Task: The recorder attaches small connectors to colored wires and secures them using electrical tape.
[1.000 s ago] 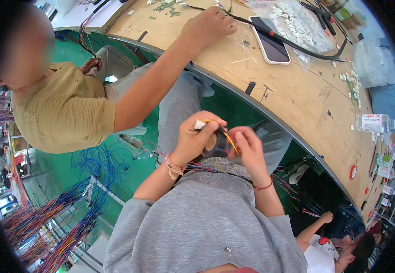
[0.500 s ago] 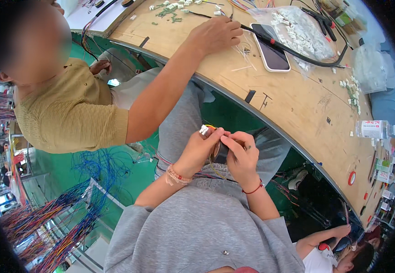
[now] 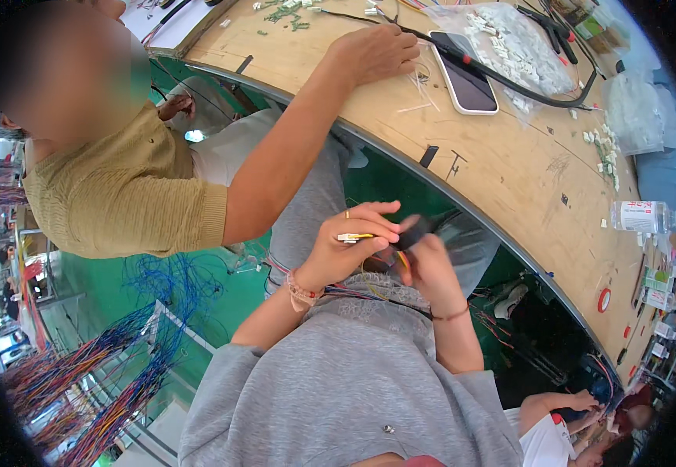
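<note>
Above my lap, my left hand (image 3: 332,255) pinches a thin wire bundle between thumb and fingers. A small white connector (image 3: 348,238) with yellow and dark wires lies across those fingers. My right hand (image 3: 439,272), blurred by motion, is closed on a roll of black tape (image 3: 414,231) just right of the left fingertips. Yellow-orange wire (image 3: 404,262) shows below the roll, between the two hands. Whether the tape is stuck to the wires cannot be made out.
A co-worker's hand (image 3: 375,54) rests on the wooden table (image 3: 509,167) beside a phone (image 3: 469,86). Behind lie a black cable (image 3: 525,95) and a bag of white connectors (image 3: 509,58). A bottle (image 3: 640,216) lies at right. Wire bundles (image 3: 97,342) hang at left.
My right hand has swung the tape roll up and to the right, clear of the left fingers. My left fingers have spread, and the connector now lies flatter.
</note>
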Tool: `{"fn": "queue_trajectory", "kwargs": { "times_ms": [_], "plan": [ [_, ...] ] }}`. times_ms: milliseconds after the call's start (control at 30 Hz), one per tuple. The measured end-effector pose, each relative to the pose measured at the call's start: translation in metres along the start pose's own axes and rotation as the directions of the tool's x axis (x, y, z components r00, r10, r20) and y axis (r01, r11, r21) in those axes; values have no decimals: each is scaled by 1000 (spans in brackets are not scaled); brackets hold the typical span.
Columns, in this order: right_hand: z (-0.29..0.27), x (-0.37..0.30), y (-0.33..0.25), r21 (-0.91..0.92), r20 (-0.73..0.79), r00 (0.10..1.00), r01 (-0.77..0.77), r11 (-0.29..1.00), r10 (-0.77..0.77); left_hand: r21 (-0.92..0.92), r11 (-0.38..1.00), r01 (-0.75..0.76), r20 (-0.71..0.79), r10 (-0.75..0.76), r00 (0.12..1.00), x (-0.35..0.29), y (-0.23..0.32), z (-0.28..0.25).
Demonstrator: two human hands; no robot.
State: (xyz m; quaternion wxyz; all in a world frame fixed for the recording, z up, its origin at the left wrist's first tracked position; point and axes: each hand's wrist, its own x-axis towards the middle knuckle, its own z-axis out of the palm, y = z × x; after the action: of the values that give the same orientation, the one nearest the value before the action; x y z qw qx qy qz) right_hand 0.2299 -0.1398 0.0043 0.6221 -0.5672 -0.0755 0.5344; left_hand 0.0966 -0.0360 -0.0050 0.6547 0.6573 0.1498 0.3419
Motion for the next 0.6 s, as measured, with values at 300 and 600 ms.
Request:
{"fn": "queue_trajectory", "kwargs": {
  "times_ms": [300, 600],
  "plan": [
    [9, -14, 12, -284, 208, 924, 372, 883, -322, -302, 900, 315, -325, -408, 853, -3, -2, 9],
    [15, 0, 13, -573, 417, 500, 793, 207, -759, -308, 829, 467, -180, -532, 827, -4, 4, 19]
  ]
}}
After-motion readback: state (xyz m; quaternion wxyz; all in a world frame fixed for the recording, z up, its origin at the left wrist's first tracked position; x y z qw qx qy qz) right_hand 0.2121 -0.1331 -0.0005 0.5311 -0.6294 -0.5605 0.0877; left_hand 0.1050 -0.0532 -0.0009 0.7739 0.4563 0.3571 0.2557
